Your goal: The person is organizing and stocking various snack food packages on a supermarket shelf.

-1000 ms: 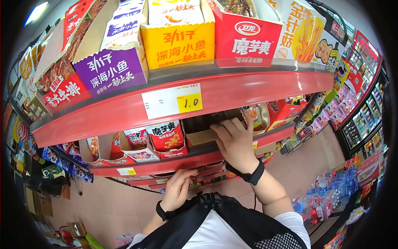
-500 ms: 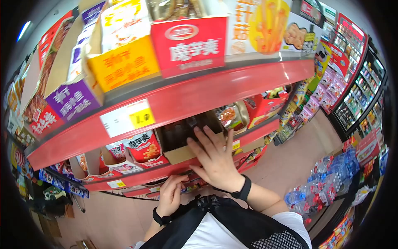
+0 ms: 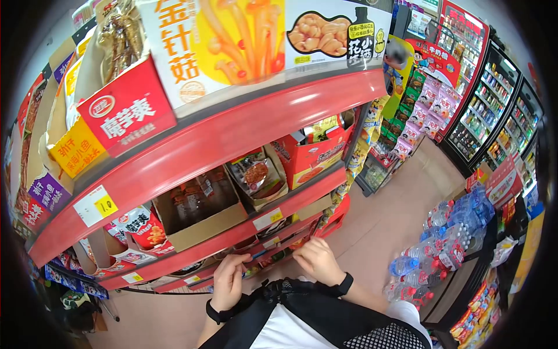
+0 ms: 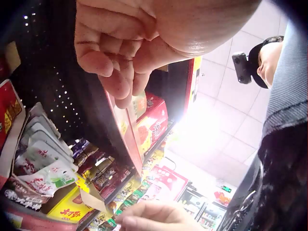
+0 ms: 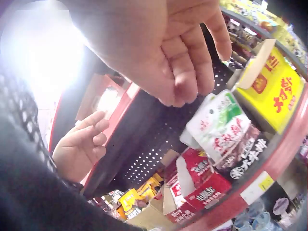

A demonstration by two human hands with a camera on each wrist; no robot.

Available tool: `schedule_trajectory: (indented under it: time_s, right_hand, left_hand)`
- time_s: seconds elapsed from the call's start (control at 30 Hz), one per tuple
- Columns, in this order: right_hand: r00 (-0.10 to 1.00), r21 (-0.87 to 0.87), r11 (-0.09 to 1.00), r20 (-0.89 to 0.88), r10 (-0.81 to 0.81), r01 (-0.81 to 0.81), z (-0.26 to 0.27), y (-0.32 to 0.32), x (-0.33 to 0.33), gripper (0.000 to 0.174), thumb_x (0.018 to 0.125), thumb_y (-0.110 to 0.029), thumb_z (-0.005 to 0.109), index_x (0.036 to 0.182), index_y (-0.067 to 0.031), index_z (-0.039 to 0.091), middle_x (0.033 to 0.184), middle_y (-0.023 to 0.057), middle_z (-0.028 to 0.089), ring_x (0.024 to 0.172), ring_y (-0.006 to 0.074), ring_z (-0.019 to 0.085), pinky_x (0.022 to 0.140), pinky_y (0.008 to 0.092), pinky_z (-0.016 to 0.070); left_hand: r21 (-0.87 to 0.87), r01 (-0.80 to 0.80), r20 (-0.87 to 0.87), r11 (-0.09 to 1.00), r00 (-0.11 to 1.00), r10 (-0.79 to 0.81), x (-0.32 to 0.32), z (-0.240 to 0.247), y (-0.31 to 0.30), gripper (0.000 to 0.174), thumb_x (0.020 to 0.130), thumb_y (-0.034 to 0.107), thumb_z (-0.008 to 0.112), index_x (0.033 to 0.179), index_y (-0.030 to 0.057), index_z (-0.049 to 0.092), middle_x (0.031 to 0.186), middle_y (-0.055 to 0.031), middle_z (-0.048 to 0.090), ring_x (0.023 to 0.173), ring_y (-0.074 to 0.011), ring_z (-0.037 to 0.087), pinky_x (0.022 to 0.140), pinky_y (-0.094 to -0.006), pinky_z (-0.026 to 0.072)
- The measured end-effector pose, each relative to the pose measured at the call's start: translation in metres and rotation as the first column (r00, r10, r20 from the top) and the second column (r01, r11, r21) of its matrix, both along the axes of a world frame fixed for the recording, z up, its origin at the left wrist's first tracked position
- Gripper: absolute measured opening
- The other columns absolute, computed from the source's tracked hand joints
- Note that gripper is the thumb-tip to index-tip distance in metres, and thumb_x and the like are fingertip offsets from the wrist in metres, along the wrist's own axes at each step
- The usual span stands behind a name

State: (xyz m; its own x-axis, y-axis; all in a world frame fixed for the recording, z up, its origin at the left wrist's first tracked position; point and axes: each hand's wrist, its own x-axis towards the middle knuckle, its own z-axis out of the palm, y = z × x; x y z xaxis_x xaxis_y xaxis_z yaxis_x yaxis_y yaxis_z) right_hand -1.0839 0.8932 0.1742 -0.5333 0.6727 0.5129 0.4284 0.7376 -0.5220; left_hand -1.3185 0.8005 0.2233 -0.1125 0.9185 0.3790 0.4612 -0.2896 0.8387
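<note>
Both hands hang in front of the lower shelves, empty. In the head view my left hand [image 3: 228, 282] has loosely curled fingers; my right hand [image 3: 319, 260] is a little to its right, apart from it. Above them, a brown carton [image 3: 209, 230] with dark packets inside stands on the second shelf, touched by neither hand. The left wrist view shows the left hand [image 4: 139, 43] relaxed, with the right hand [image 4: 156, 217] below. In the right wrist view, the right hand [image 5: 178, 53] hangs near white and green packets [image 5: 219, 122], its fingers loosely bent.
A red shelf edge [image 3: 221, 134] crosses above the hands, with snack boxes on top. Right of the brown carton stands a red box [image 3: 308, 154]. Bottled drinks [image 3: 415, 262] stand at the right beside the pink floor [image 3: 372, 232]. Drink coolers [image 3: 482, 116] line the back right.
My right hand has left the brown carton's front edge and come down beside the left hand. The view has shifted right along the shelves, and the left hand stays low.
</note>
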Motion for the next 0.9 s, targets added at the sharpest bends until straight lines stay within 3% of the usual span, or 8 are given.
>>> schedule_trajectory:
  time_s: [0.1,0.2,0.27,0.53,0.63,0.73,0.9]
  right_hand:
    - [0.992,-0.161,0.985,0.105,0.076,-0.058,-0.025,-0.008,0.021,0.007,0.081,-0.014,0.064,0.083,-0.0082,0.065,0.083,0.0054,0.061,0.084,0.0259,0.059,0.081,0.0383,0.045]
    - [0.974,-0.216,0.965,0.139,0.178,-0.146,-0.027,-0.004,0.026,0.007,0.081,-0.015,0.064,0.083,-0.008,0.064,0.082,0.0055,0.061,0.085,0.0256,0.058,0.08,0.0379,0.045]
    - [0.967,-0.201,0.96,0.119,0.224,-0.197,-0.027,0.003,0.026,0.007,0.081,-0.015,0.063,0.083,-0.0079,0.063,0.082,0.0057,0.06,0.084,0.0257,0.058,0.078,0.0377,0.045]
    - [0.895,-0.314,0.873,0.126,0.428,-0.374,-0.031,0.013,0.032,0.016,0.082,-0.021,0.066,0.078,-0.007,0.06,0.08,0.0079,0.06,0.083,0.0273,0.058,0.078,0.0393,0.0447]
    - [0.877,-0.301,0.866,0.149,0.457,-0.399,-0.047,0.014,0.039,0.019,0.082,-0.024,0.066,0.077,-0.0063,0.062,0.078,0.0085,0.061,0.082,0.0279,0.059,0.078,0.0398,0.0451]
    - [0.868,-0.275,0.87,0.176,0.463,-0.409,-0.047,0.014,0.042,0.018,0.083,-0.023,0.065,0.077,-0.0057,0.063,0.077,0.0085,0.061,0.081,0.0276,0.059,0.077,0.0398,0.0456]
    - [0.869,-0.23,0.879,0.179,0.46,-0.418,-0.052,0.011,0.042,0.014,0.083,-0.019,0.065,0.079,-0.0057,0.063,0.078,0.0081,0.061,0.081,0.0269,0.058,0.076,0.0397,0.0455]
  left_hand:
    - [-0.022,-0.018,0.0,1.0,1.0,0.018,0.016,-0.006,0.006,0.027,0.09,-0.007,0.042,0.108,-0.0031,0.062,0.095,-0.0131,0.065,0.074,-0.017,0.057,0.07,-0.0278,0.0472]
    - [-0.056,-0.03,-0.018,0.998,0.999,0.029,0.031,-0.017,0.012,0.026,0.09,-0.007,0.043,0.108,-0.0024,0.062,0.095,-0.0117,0.065,0.074,-0.0172,0.057,0.069,-0.0285,0.0478]
    - [-0.093,0.005,-0.019,0.996,1.0,-0.007,0.038,-0.025,0.012,0.031,0.088,-0.01,0.044,0.112,-0.0002,0.061,0.097,-0.0133,0.063,0.076,-0.0218,0.06,0.069,-0.0307,0.0497]
    - [-0.177,-0.103,-0.034,0.979,0.995,0.099,0.074,-0.05,0.0,0.035,0.084,-0.013,0.045,0.112,0.0003,0.061,0.097,-0.0125,0.065,0.074,-0.0212,0.061,0.069,-0.0301,0.0507]
    - [-0.228,-0.106,-0.023,0.968,0.994,0.103,0.086,-0.047,-0.008,0.036,0.084,-0.013,0.045,0.112,0.002,0.061,0.099,-0.0121,0.064,0.077,-0.0238,0.062,0.07,-0.0314,0.0516]
    - [-0.207,-0.118,-0.027,0.971,0.993,0.114,0.091,-0.049,-0.017,0.034,0.086,-0.013,0.043,0.113,-0.001,0.06,0.1,-0.0123,0.064,0.075,-0.0192,0.06,0.07,-0.0287,0.0494]
    - [-0.182,-0.136,-0.052,0.974,0.99,0.129,0.09,-0.05,-0.03,0.034,0.087,-0.013,0.043,0.113,-0.001,0.06,0.102,-0.0126,0.064,0.077,-0.0196,0.061,0.07,-0.0287,0.0497]
